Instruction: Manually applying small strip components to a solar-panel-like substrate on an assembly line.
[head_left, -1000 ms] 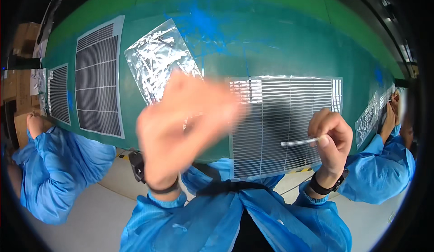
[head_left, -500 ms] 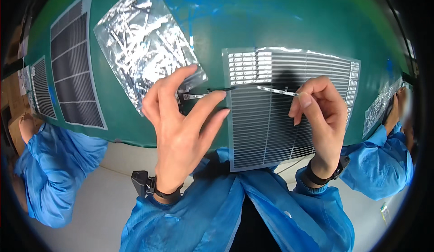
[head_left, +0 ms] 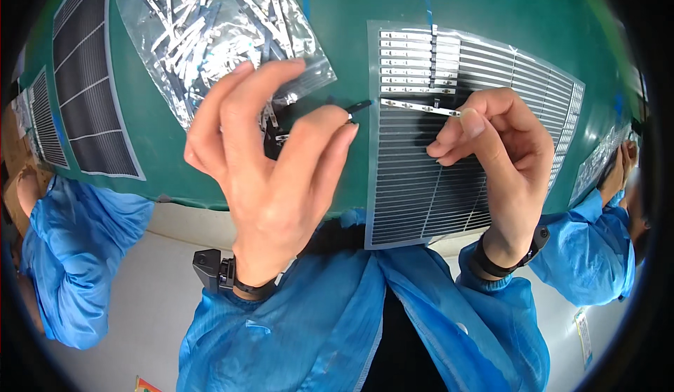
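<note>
My right hand (head_left: 509, 139) pinches one end of a thin white strip with small dark parts (head_left: 421, 108) between thumb and forefinger. This strip lies over the upper left of a black-lined sheet (head_left: 414, 202), just below a block of similar white strips (head_left: 414, 62) on it. My left hand (head_left: 263, 174) hovers left of the sheet, its thumb and forefinger close together on a thin dark strip (head_left: 360, 107) whose tip sticks out toward the sheet. Its other fingers are spread over the corner of a clear bag of loose strips (head_left: 203, 34). The left fingers hide much of the dark strip.
More black-lined sheets (head_left: 84, 83) lie on the green table (head_left: 351, 5) at the left. Another clear bag (head_left: 597, 160) is at the far right. People in blue sleeves sit on both sides, one sleeve (head_left: 77, 251) at left and one (head_left: 586, 248) at right.
The right hand has moved the white strip left, to the sheet's left edge under the block of strips. The left hand keeps its pinch, its other fingers spread wider. The whole view has shifted.
</note>
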`<state>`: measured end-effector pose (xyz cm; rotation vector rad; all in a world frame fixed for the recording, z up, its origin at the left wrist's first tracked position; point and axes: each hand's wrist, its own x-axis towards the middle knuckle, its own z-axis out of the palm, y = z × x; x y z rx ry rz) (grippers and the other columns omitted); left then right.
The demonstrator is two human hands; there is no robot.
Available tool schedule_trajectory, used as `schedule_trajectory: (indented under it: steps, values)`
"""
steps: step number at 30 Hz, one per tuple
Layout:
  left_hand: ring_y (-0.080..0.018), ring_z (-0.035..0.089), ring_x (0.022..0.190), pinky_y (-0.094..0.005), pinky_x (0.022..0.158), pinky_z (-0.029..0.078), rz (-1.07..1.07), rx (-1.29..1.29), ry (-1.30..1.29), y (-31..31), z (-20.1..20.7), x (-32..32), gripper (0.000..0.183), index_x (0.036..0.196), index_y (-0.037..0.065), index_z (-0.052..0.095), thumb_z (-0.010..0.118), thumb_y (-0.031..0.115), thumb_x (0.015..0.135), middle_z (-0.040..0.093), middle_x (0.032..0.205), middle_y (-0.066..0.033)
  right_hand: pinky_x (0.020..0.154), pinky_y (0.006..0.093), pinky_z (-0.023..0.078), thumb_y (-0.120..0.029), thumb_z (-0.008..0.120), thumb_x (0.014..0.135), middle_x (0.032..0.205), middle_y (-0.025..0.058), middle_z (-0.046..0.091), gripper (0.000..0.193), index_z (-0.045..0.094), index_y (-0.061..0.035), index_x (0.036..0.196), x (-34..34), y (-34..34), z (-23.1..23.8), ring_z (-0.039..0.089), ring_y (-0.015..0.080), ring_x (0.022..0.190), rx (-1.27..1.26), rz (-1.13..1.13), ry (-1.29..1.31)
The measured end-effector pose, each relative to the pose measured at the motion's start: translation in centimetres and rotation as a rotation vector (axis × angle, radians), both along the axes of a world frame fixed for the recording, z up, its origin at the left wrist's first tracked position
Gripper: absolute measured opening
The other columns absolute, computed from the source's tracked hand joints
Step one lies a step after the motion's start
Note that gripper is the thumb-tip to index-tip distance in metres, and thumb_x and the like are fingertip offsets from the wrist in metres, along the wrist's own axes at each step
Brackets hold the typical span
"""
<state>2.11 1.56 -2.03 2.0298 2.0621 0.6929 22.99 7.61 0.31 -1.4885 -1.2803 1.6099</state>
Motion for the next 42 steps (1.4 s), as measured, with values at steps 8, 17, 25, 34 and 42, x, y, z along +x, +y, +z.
schedule_trajectory:
  steps: [8, 17, 25, 34, 42]
  values:
    - [-0.033, 0.049, 0.126, -0.0408, 0.11, 0.038, -0.041, 0.011, -0.035, -1.3, 0.2, 2.3, 0.037, 0.107, 0.019, 0.083, 0.087, 0.02, 0.071, 0.065, 0.13, -0.007, 0.068, 0.0269, 0.06, -0.009, 0.059, 0.104, 0.083, 0.0111, 0.072, 0.014, 0.065, 0.0037, 0.103, -0.4, -0.1, -0.1, 0.073, 0.0184, 0.074, -0.002, -0.04, -0.024]
    - [-0.031, 0.044, 0.131, -0.0401, 0.111, 0.031, -0.067, -0.067, -0.009, -1.3, -0.2, 3.0, 0.04, 0.113, 0.019, 0.082, 0.086, 0.025, 0.073, 0.064, 0.133, -0.006, 0.067, 0.0264, 0.06, -0.01, 0.059, 0.104, 0.087, 0.0112, 0.072, 0.015, 0.064, 0.004, 0.105, 0.4, -0.1, -0.5, 0.073, 0.0178, 0.074, 0.007, -0.036, -0.054]
    - [-0.0306, 0.044, 0.131, -0.0406, 0.112, 0.029, -0.081, -0.083, 0.013, -1.1, -0.5, 3.1, 0.043, 0.116, 0.021, 0.081, 0.085, 0.028, 0.074, 0.063, 0.136, -0.0056, 0.067, 0.0267, 0.06, -0.01, 0.06, 0.104, 0.085, 0.0116, 0.072, 0.015, 0.064, 0.0041, 0.105, 1.1, -0.1, -0.8, 0.074, 0.0185, 0.073, 0.053, -0.017, -0.03]
    - [-0.0306, 0.044, 0.132, -0.0407, 0.112, 0.028, -0.077, -0.109, -0.003, -1.0, -0.3, 3.2, 0.045, 0.118, 0.023, 0.081, 0.085, 0.029, 0.073, 0.062, 0.137, -0.0049, 0.066, 0.0271, 0.061, -0.011, 0.06, 0.104, 0.084, 0.0115, 0.071, 0.015, 0.064, 0.0039, 0.104, 1.2, 0.1, -0.8, 0.073, 0.0184, 0.073, 0.07, -0.011, -0.016]
    - [-0.0306, 0.044, 0.133, -0.0411, 0.113, 0.028, -0.082, -0.109, -0.003, -1.1, -0.4, 2.8, 0.045, 0.117, 0.023, 0.081, 0.085, 0.028, 0.073, 0.062, 0.137, -0.0053, 0.067, 0.0265, 0.06, -0.01, 0.059, 0.105, 0.085, 0.0112, 0.071, 0.015, 0.064, 0.0043, 0.105, 0.6, -0.2, -0.7, 0.073, 0.0179, 0.073, 0.064, -0.026, -0.022]
